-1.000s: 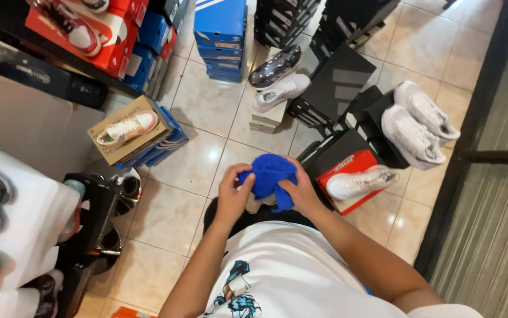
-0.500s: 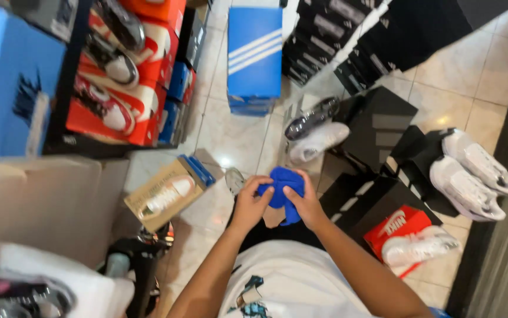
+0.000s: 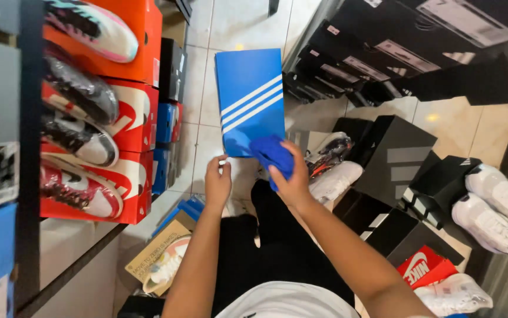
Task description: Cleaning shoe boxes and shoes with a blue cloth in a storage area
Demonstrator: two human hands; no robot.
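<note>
Right hand [image 3: 292, 179] reaching forward, grip closing around a blue cloth [image 3: 273, 154], held just in front of a blue shoebox with white stripes [image 3: 250, 97] standing on the tiled floor [image 3: 207, 100]. Left hand [image 3: 217, 182] hovering beside it, fingers loosely curled, holding nothing. Shelf [image 3: 30, 147] at left carrying orange shoeboxes [image 3: 139, 115] topped with sneakers. Black boxes [image 3: 395, 153] and white sneakers [image 3: 498, 206] lying right.

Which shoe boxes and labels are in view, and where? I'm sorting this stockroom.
Blue box, white stripes: floor, centre, beyond blue cloth in right hand.
Orange-red boxes: stacked left, shoes on top.
Black boxes: floor, right.
White labels: black box ends, upper right.
Small red box: lower right.
</note>
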